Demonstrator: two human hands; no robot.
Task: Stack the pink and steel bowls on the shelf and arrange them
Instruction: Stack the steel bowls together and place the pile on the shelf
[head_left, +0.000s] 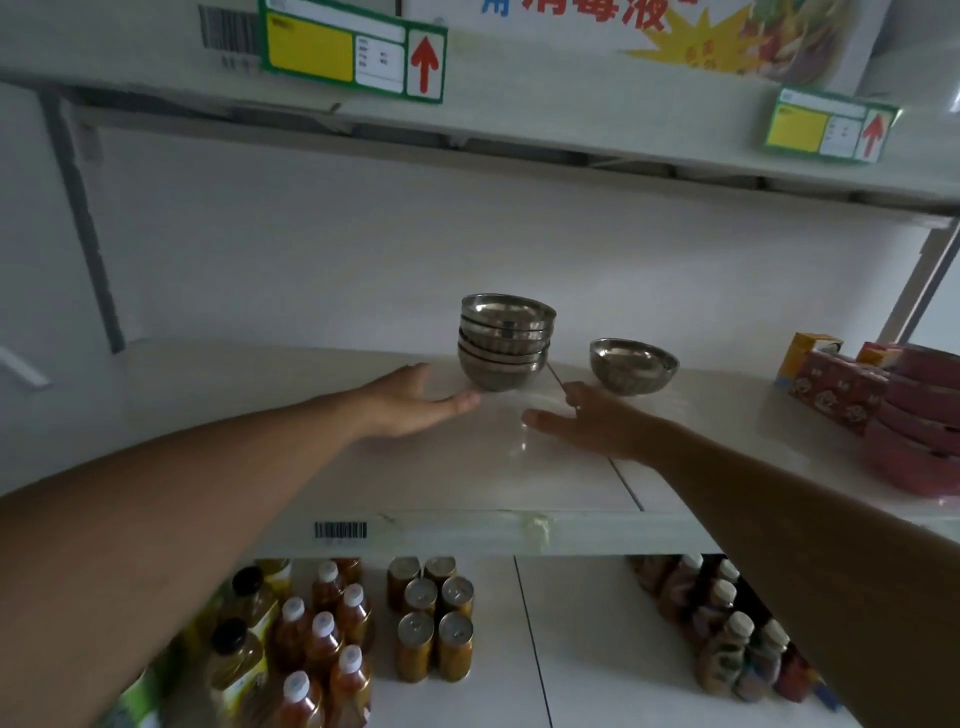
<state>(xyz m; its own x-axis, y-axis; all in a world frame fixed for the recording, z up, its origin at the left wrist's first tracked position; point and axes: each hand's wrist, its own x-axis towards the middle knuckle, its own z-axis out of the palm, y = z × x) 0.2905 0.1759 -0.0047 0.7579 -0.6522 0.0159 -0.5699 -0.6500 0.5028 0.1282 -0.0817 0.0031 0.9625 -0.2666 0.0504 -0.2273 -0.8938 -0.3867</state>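
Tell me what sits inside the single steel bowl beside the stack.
The single steel bowl shows only bare shiny metal inside; its near wall hides the bottom.

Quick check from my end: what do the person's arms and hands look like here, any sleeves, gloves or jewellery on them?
Both forearms are bare as far as the frame shows, with no sleeve edge in view. The left hand and right hand wear no gloves, and no watch, bracelet or ring shows on the visible wrists and fingers. The picture is somewhat blurred, so fine marks cannot be ruled out.

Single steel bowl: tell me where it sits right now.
In the head view the single steel bowl stands upright on the middle shelf, right of the steel stack and apart from it, just beyond the right hand.
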